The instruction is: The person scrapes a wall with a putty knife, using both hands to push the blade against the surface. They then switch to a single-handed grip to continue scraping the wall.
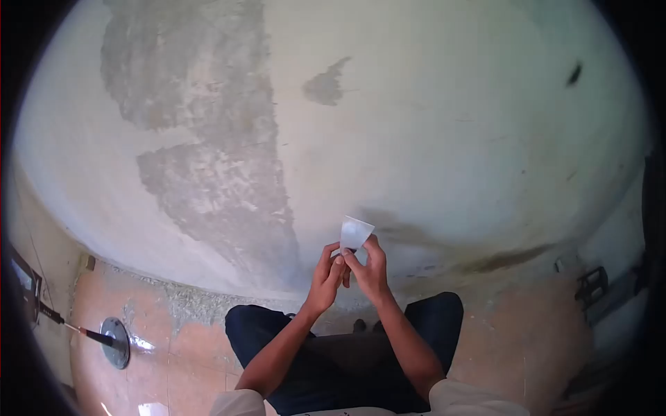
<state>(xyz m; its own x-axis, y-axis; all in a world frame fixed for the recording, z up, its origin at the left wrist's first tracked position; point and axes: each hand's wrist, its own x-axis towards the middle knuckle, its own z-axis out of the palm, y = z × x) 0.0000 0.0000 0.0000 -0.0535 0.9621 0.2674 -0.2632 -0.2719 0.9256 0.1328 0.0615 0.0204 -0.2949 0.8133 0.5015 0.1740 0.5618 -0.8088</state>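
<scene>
A putty knife (356,233) with a pale, shiny blade that widens toward the wall is held up between my two hands. A small dark bit shows at the blade's base; the rest of the handle is hidden by fingers. My right hand (371,269) grips it from the right, thumb across the base. From the left, my left hand (323,281) closes around the lower part, its fingertips meeting those of the right. The blade points at the wall (416,139) in front, which has grey patches (215,173) where the pale coating is gone.
Below me are my bent knees in dark trousers (433,326). At the left a round-based stand (116,343) with a slim pole rests on the tiled floor (201,374). A dark object (592,286) stands at the right, near the wall's foot. Scraped debris (191,308) lies along the wall.
</scene>
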